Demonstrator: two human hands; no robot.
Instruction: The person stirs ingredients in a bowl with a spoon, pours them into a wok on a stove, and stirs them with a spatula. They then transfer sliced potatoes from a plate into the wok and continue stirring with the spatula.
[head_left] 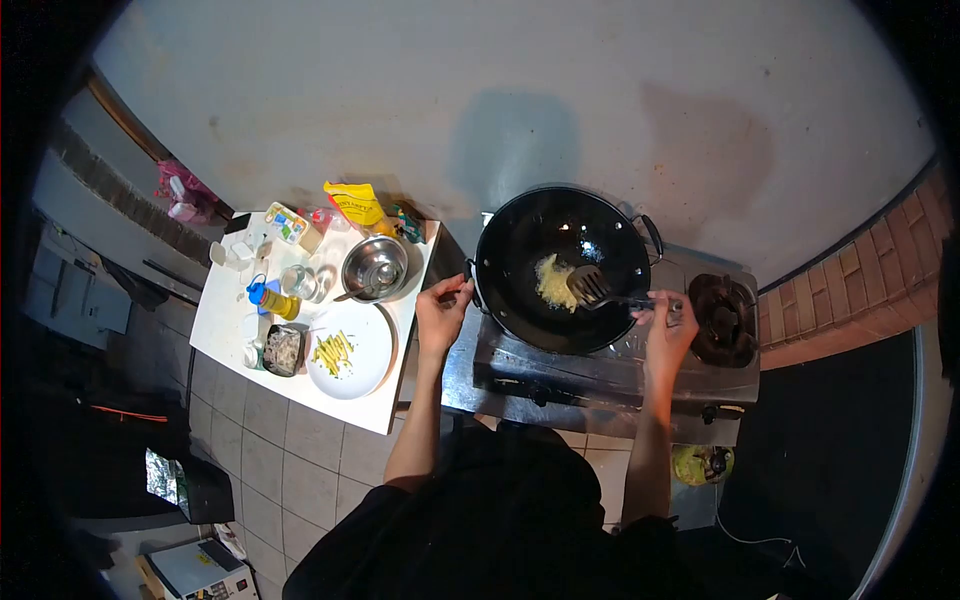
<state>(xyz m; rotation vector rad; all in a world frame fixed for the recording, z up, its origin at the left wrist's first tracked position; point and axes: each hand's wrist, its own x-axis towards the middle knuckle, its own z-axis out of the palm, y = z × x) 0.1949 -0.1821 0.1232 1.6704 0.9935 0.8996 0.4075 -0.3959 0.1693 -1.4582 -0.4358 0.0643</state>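
Observation:
A black wok (pixel 515 235) stands on the stove, with a small heap of pale yellow food (pixel 552 282) frying near its middle. My left hand (pixel 441 315) is closed at the wok's left side, fingers pinched on the loop handle there. In my right hand (pixel 668 325) is the handle of a black slotted spatula (pixel 590 286). Its head is tilted inside the wok and touches the right edge of the food. The wok's right handle (pixel 652 238) stays untouched, up and to the side of my right hand.
Right of the wok is a second burner (pixel 724 318). On the left, a white table (pixel 225 335) bears a plate (pixel 372 372) with yellow-green strips, a steel bowl (pixel 375 268), a yellow oil bottle (pixel 275 300), a dark container of food (pixel 284 350) and a yellow bag (pixel 355 205).

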